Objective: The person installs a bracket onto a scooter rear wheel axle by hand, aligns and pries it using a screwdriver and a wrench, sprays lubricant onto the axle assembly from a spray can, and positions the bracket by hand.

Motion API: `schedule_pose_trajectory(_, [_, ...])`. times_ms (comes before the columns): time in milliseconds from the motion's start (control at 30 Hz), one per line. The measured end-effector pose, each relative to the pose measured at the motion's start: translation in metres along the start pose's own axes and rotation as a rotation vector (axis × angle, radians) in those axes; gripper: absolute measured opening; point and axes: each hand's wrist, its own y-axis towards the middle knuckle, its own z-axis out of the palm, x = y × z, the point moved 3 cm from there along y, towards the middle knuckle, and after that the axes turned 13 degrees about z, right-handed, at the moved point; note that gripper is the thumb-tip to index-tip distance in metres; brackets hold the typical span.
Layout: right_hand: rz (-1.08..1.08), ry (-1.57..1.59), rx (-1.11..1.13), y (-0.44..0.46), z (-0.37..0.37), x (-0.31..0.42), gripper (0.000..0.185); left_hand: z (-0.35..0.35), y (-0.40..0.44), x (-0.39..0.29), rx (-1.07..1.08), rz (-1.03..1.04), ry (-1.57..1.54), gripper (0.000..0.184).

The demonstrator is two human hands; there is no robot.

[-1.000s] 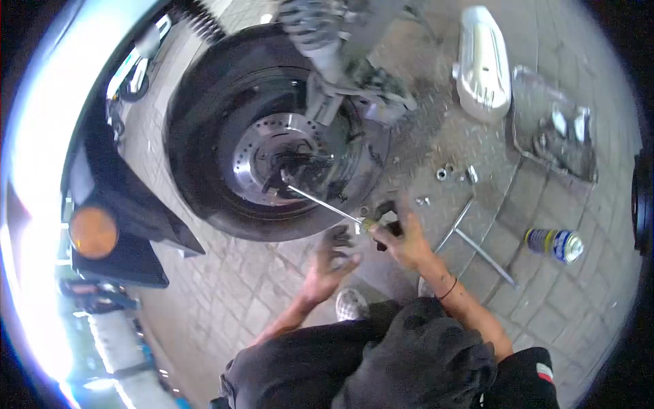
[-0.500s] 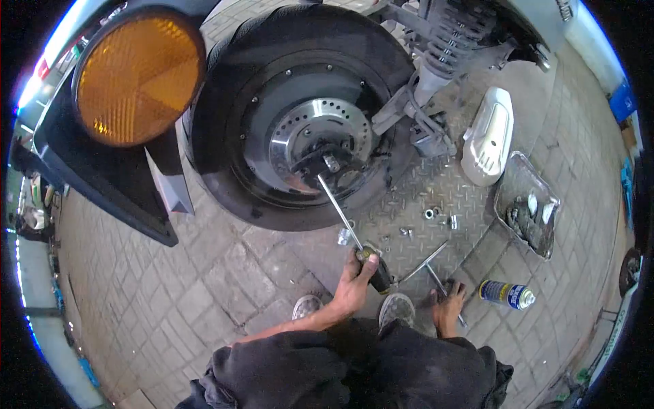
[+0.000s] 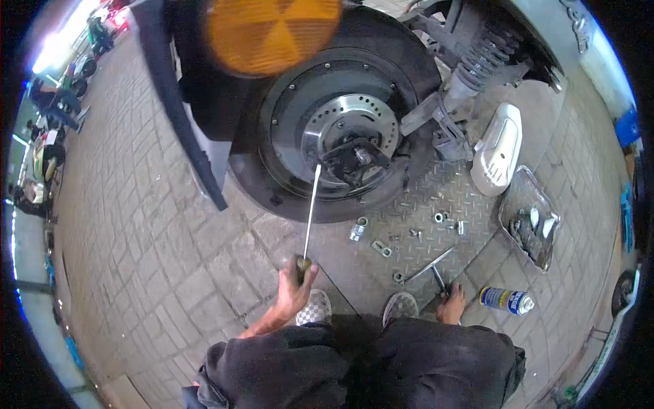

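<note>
"Wheel [image 3: 286,123], then disc [image 3: 314,134]. And next?"
"Screwdriver [image 3: 310,217], tip at disc's lower edge; touching or not, hard to tell. Handle clamped in left hand [image 3: 291,290]."
"Heavy?"
"Probably light, stiff, maybe greasy; best gripped by handle."
"T-bar [image 3: 437,267]?"
"Just by right hand [image 3: 450,307]; gripped or merely touched, can't tell."

White glare [image 3: 53,53] upper left, heavy fisheye bending, black corners
</note>
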Motion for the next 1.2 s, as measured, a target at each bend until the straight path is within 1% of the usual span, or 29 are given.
schedule_pose_trajectory(100, [-0.014,0.053,0.014,0.002,0.003,-0.005,0.048,-0.002,0.031,-0.011,0.035,0.017,0.05,0.033])
schedule_pose_trajectory(133, [-0.018,0.053,0.009,0.003,0.004,-0.004,0.048,-0.001,0.042,-0.012,0.036,0.043,0.079,0.037])
schedule_pose_trajectory(167, [-0.012,0.033,-0.011,0.001,0.004,-0.002,0.049,0.001,0.051,-0.011,0.033,0.047,0.076,0.037])
schedule_pose_trajectory(233, [-0.001,0.011,-0.036,-0.001,-0.003,0.007,0.049,0.009,0.066,-0.005,-0.024,0.106,0.106,0.039])
schedule_pose_trajectory(267, [0.054,0.03,0.044,0.0,-0.013,0.016,0.049,0.014,0.072,-0.001,-0.068,0.165,0.14,0.039])
schedule_pose_trajectory(300, [0.107,0.048,0.125,0.001,-0.017,0.02,0.049,0.02,0.073,0.004,-0.067,0.167,0.137,0.039])
schedule_pose_trajectory(367, [0.089,0.04,0.101,0.0,-0.014,0.016,0.05,0.029,0.084,-0.009,-0.11,0.062,-0.025,0.039])
schedule_pose_trajectory(400, [0.067,0.031,0.083,-0.002,-0.012,0.015,0.051,0.032,0.088,-0.022,-0.143,0.12,-0.024,0.036])
schedule_pose_trajectory(433, [0.069,0.031,0.085,-0.002,-0.014,0.018,0.051,0.037,0.091,-0.024,-0.141,0.119,-0.023,0.036])
schedule_pose_trajectory(533, [0.04,0.025,0.113,0.002,-0.013,0.021,0.054,0.044,0.099,-0.032,-0.29,0.341,0.012,0.035])
schedule_pose_trajectory(567, [0.038,0.021,0.097,0.002,-0.008,0.019,0.055,0.046,0.101,-0.029,-0.291,0.341,0.013,0.035])
schedule_pose_trajectory(633, [0.03,0.02,0.086,0.002,-0.008,0.023,0.055,0.048,0.106,-0.026,-0.161,0.19,0.07,0.038])
schedule_pose_trajectory(667, [0.019,-0.006,0.078,0.001,-0.013,0.029,0.056,0.049,0.108,-0.03,-0.083,0.12,0.098,0.034])
schedule_pose_trajectory(700, [0.009,-0.033,0.068,0.0,-0.016,0.032,0.057,0.05,0.106,-0.029,-0.083,0.117,0.101,0.034])
schedule_pose_trajectory(800, [0.053,-0.03,0.045,-0.002,-0.017,0.023,0.056,0.056,0.107,-0.022,-0.24,0.3,0.037,0.044])
schedule_pose_trajectory(833, [0.057,-0.028,0.045,-0.004,-0.021,0.021,0.056,0.057,0.106,-0.019,-0.236,0.302,0.038,0.044])
schedule_pose_trajectory(900, [0.257,-0.021,0.135,-0.009,-0.042,0.026,0.051,0.056,0.106,-0.021,-0.225,0.26,-0.001,0.045])
schedule_pose_trajectory(933, [0.262,-0.018,0.139,-0.013,-0.034,0.017,0.051,0.054,0.105,-0.025,-0.219,0.259,0.003,0.045])
schedule_pose_trajectory(1000, [0.261,-0.096,-0.136,-0.022,-0.031,0.003,0.045,0.052,0.103,-0.03,-0.166,0.172,-0.015,0.046])
schedule_pose_trajectory(1033, [0.263,-0.095,-0.129,-0.021,-0.034,0.001,0.045,0.052,0.102,-0.029,-0.162,0.168,-0.01,0.046])
schedule_pose_trajectory(1100, [0.3,-0.086,0.187,-0.016,-0.038,-0.003,0.043,0.053,0.101,-0.029,-0.179,0.142,-0.009,0.049])
schedule_pose_trajectory(1133, [0.303,-0.082,0.19,-0.018,-0.03,-0.008,0.043,0.053,0.1,-0.028,-0.176,0.143,-0.004,0.049])
schedule_pose_trajectory(1200, [0.274,-0.024,0.127,-0.022,-0.011,-0.019,0.04,0.055,0.1,-0.026,-0.19,0.154,0.024,0.053])
